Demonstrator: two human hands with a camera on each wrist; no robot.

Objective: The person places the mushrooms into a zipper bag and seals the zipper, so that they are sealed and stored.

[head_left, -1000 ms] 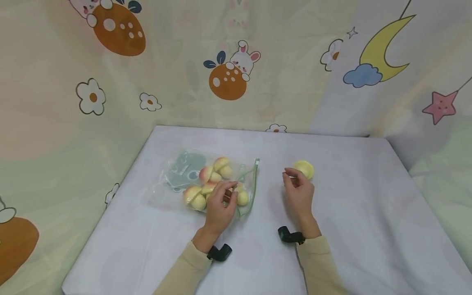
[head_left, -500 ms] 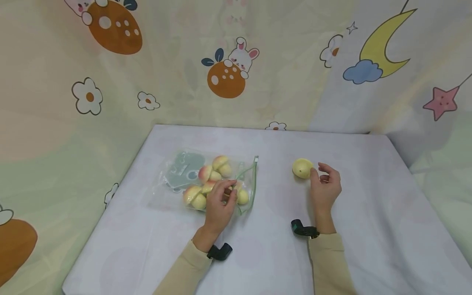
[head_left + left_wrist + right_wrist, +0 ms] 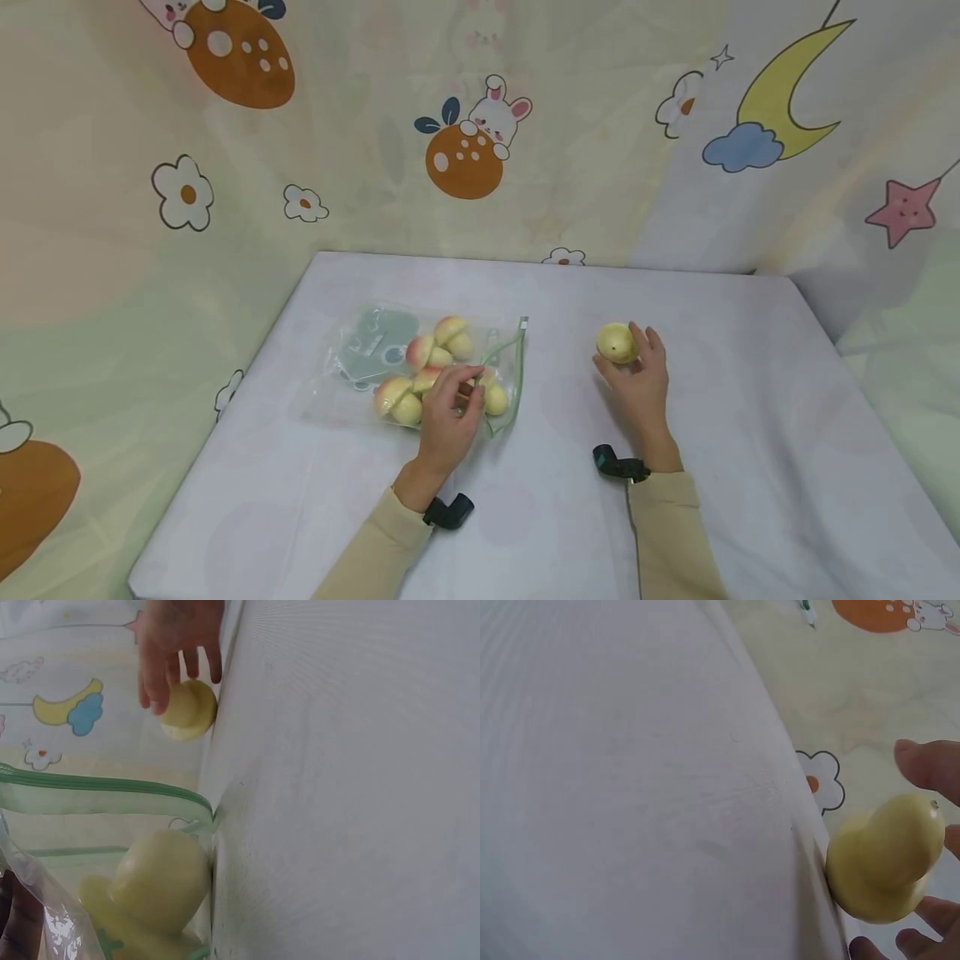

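The right hand (image 3: 637, 383) cups a pale yellow toy mushroom (image 3: 617, 342) that sits on the white worktop (image 3: 750, 433), right of centre; its fingers (image 3: 154, 675) curl loosely round the cap, thumb on the near side, touching it rather than lifting it. Well apart to the left, the left hand (image 3: 448, 417) rests on a clear zip bag (image 3: 360, 392) with a green seal, fingers bent and pinching the plastic near its open mouth. Inside the bag lie several peach-and-yellow toy mushrooms (image 3: 420, 354) and a grey-green card (image 3: 367, 350). Between the hands the cloth is bare. Cartoon-print curtains (image 3: 465, 150) with rabbits, flowers, a moon and a star close in the worktop behind and at both sides.
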